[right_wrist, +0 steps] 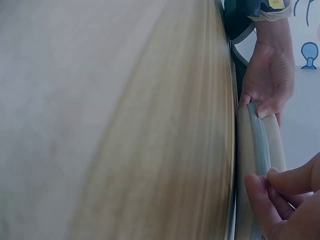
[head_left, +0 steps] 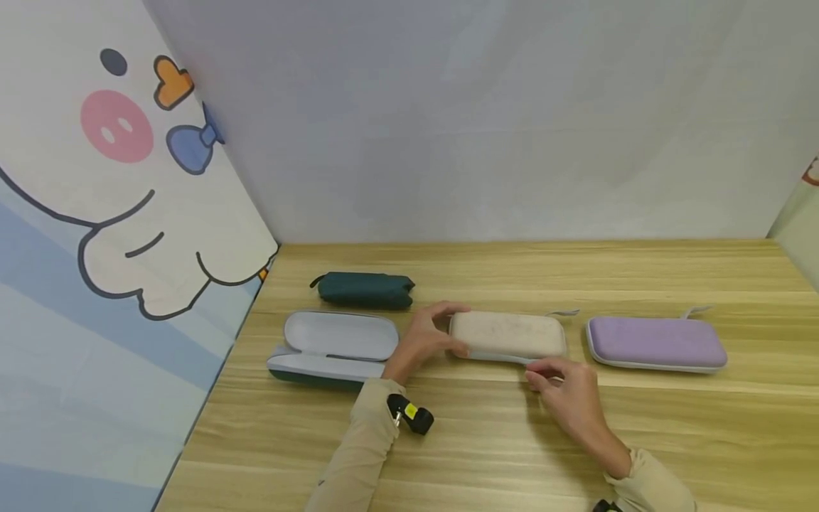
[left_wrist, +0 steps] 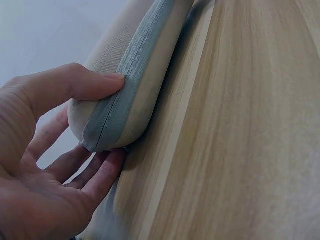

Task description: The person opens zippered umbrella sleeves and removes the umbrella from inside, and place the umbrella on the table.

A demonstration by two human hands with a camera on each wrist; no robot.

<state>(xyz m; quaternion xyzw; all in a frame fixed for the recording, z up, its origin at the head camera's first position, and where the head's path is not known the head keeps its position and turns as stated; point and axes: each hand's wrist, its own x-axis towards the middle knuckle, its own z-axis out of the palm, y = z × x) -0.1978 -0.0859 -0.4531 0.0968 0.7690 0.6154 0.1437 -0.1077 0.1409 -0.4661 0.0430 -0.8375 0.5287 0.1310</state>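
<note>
A beige zippered hard case [head_left: 507,334] lies flat on the wooden table in the head view. My left hand [head_left: 419,345] holds its left end. In the left wrist view the thumb presses on the grey-blue zipper [left_wrist: 132,75], with the other fingers around the rounded end. At the front edge, right of the middle, my right hand [head_left: 572,402] pinches at the zipper between thumb and forefinger. The zipper pull itself is hidden by those fingertips. Along the part of the seam that shows, the case looks closed.
A purple zippered case [head_left: 655,343] lies to the right. On the left sits an opened case with a pale grey inside [head_left: 342,336] and a dark green shell, partly behind the left hand. Behind it lies a dark green pouch [head_left: 365,290]. A pale wall [head_left: 512,142] borders the table [head_left: 480,448].
</note>
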